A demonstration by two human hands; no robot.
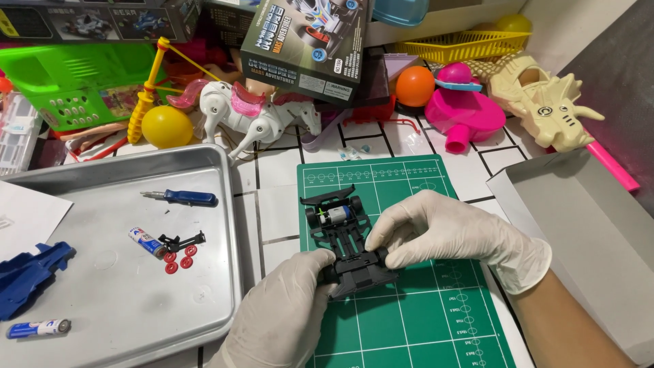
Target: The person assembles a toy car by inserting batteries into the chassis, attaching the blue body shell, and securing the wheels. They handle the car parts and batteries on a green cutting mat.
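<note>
Both hands wear thin white disposable gloves and close on a small black plastic toy car chassis (344,242), which rests on a green cutting mat with a white grid (415,320) in the middle of the white tiled table (279,218). The left hand (286,313) comes up from the lower edge and grips the near end of the chassis, its thumb lying against the near left corner. The right hand (443,235) reaches in from the right, its fingertips (376,240) pinched on the right side of the chassis near the same end. At the far end of the chassis sits a small silver and blue motor (336,215) between two black wheels, with a black wing just beyond it.

To the left of the mat lies a shallow silver metal tray (204,272). In it are a small screwdriver with a blue handle (182,197), a white and blue battery (146,241), a small black plastic part (181,241) just beside that battery, and a few little red round pieces (180,259) clustered below the part. A second battery (39,328) lies near the tray's near left corner, close to a blue plastic car body shell (27,272).

Beyond the tray and mat are piled toys: a white toy horse with a pink mane (252,116), a yellow ball (167,127), an orange ball (415,86), a green plastic basket (75,82), a pink plastic toy (463,112), a cream dinosaur head (545,102) and a printed cardboard box with a car picture (306,41). An open grey cardboard box (586,232) stands at the right.
</note>
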